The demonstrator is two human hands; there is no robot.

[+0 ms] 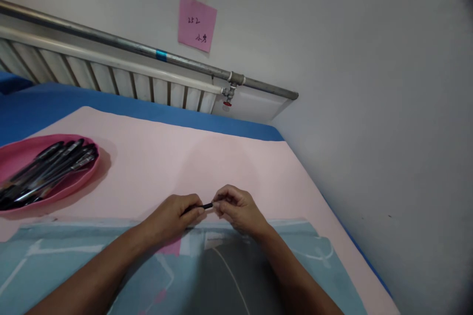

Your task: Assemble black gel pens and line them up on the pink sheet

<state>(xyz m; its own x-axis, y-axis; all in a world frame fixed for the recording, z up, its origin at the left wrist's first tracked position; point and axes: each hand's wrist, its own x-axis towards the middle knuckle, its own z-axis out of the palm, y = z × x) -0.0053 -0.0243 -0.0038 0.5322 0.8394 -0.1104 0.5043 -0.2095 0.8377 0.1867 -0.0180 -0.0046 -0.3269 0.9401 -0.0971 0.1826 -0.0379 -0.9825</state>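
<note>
Between my two hands, over the near edge of the blue cloth, is a slim black pen (208, 205), only a short piece of which shows. My left hand (180, 210) is closed round one part of it, with the thumb along its side. At its other end my right hand (236, 206) pinches with thumb and forefinger, the other fingers curled. The tip there is hidden by the fingers. To the left, a pink basket (94, 170) holds a pile of similar slim black pens (48, 170), some with clear, shiny parts.
A pale pink sheet (148, 157) covers the blue table (240, 128). Light blue patterned cloth (74, 251) lies along the near side. Behind stand a white radiator (140, 86), a metal pipe (121, 42) and a red-handled valve (227, 104). A wall (369, 108) rises at the right.
</note>
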